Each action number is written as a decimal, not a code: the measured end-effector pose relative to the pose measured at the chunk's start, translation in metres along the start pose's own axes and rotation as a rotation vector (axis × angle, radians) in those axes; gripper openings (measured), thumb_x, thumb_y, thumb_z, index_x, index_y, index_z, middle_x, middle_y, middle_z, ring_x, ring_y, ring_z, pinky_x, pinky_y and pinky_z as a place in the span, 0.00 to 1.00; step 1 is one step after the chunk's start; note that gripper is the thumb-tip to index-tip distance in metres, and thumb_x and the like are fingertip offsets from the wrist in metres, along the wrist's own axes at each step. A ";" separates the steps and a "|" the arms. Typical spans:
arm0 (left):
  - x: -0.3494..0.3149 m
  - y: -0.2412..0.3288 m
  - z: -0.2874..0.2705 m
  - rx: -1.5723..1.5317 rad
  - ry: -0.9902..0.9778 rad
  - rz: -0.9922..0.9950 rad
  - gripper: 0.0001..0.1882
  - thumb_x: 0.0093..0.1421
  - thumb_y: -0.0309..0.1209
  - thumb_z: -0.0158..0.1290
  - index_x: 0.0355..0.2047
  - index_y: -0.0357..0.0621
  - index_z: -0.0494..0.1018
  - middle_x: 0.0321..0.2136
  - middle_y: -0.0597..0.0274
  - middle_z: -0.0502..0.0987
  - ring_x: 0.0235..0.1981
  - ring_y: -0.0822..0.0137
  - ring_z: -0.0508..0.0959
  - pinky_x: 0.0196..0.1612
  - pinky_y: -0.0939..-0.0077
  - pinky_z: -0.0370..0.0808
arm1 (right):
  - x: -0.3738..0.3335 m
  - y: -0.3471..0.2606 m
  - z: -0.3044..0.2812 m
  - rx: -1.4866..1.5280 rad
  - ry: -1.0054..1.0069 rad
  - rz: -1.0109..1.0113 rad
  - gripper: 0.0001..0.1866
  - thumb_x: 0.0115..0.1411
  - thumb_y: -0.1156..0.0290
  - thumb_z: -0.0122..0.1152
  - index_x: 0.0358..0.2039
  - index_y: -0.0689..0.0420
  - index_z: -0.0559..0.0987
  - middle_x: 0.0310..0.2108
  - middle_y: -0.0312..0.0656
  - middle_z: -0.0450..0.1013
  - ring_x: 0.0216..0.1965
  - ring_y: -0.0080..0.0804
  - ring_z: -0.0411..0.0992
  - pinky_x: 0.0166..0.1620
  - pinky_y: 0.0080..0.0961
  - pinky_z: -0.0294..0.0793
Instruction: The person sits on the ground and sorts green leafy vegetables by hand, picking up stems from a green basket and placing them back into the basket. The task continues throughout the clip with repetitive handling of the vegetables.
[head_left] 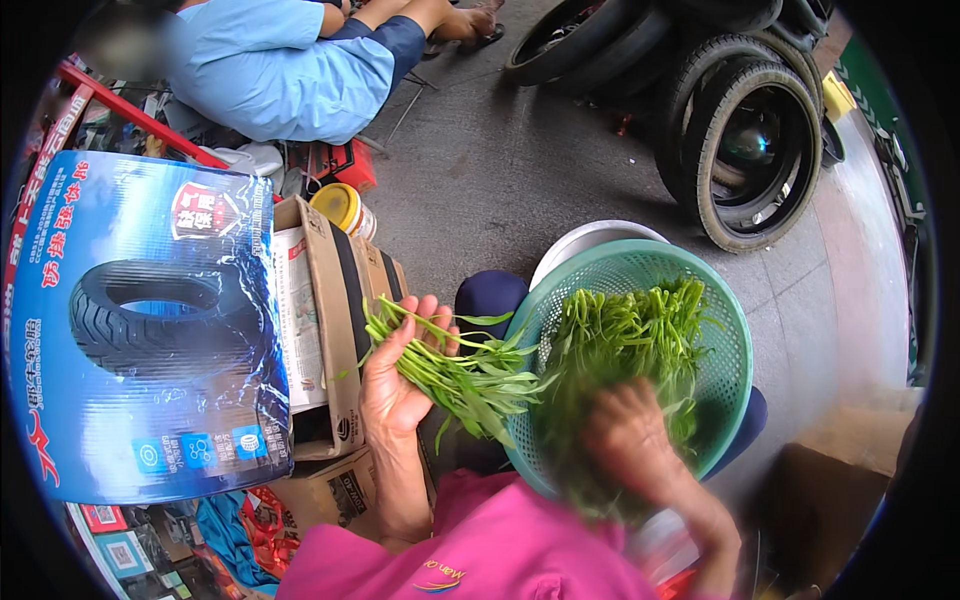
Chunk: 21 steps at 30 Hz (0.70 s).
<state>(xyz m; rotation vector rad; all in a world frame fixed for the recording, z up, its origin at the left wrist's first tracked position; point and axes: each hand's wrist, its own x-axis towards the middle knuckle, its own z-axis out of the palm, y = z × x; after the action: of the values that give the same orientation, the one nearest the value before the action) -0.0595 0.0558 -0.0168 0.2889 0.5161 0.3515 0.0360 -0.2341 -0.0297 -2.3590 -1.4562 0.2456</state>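
Note:
A bunch of leafy green vegetables, long thin stems with narrow leaves like water spinach, lies across the palm of my left hand. The thumb and curled fingers of that hand hold it by the stems, and the leaves point right toward a green plastic colander. Inside the colander is a thick heap of the same greens, cut stem ends at the far side. My right hand is down over the near part of this heap, smeared by motion, so its fingers and anything in them cannot be made out.
Under the colander's far edge shows a white basin. A blue box printed with a tyre and an open cardboard carton stand at left. Several tyres lean at far right. A person in light blue sits ahead; another box is near right.

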 end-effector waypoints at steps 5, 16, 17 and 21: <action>-0.004 0.001 0.008 0.014 0.006 0.044 0.13 0.63 0.26 0.56 0.48 0.45 0.75 0.51 0.57 0.76 0.57 0.56 0.73 0.61 0.53 0.69 | 0.030 -0.015 0.015 -0.072 0.168 -0.045 0.14 0.56 0.63 0.65 0.20 0.57 0.75 0.18 0.40 0.69 0.22 0.36 0.71 0.24 0.33 0.68; 0.019 0.043 0.056 0.252 -0.122 0.707 0.12 0.65 0.28 0.53 0.48 0.39 0.73 0.35 0.61 0.77 0.37 0.68 0.76 0.48 0.67 0.75 | 0.031 0.007 0.027 -0.065 0.079 0.283 0.11 0.52 0.67 0.58 0.21 0.60 0.70 0.11 0.49 0.69 0.14 0.48 0.72 0.19 0.43 0.69; 0.034 0.040 0.071 0.281 -0.064 0.815 0.12 0.64 0.30 0.54 0.46 0.39 0.73 0.32 0.62 0.76 0.35 0.69 0.75 0.46 0.68 0.74 | 0.029 0.005 0.021 -0.009 0.099 0.320 0.12 0.53 0.66 0.58 0.21 0.60 0.70 0.10 0.48 0.68 0.13 0.48 0.71 0.19 0.44 0.68; 0.138 0.010 0.107 0.524 -0.114 0.886 0.13 0.59 0.33 0.60 0.41 0.39 0.74 0.30 0.64 0.73 0.32 0.71 0.74 0.40 0.74 0.72 | 0.012 -0.001 -0.009 0.134 0.188 0.422 0.12 0.54 0.65 0.61 0.21 0.59 0.72 0.11 0.48 0.69 0.13 0.46 0.71 0.20 0.41 0.68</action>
<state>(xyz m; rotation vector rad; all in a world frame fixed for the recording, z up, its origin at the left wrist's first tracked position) 0.1059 0.1000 0.0169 1.0497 0.3353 1.0534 0.0434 -0.2243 -0.0204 -2.4779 -0.8222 0.2122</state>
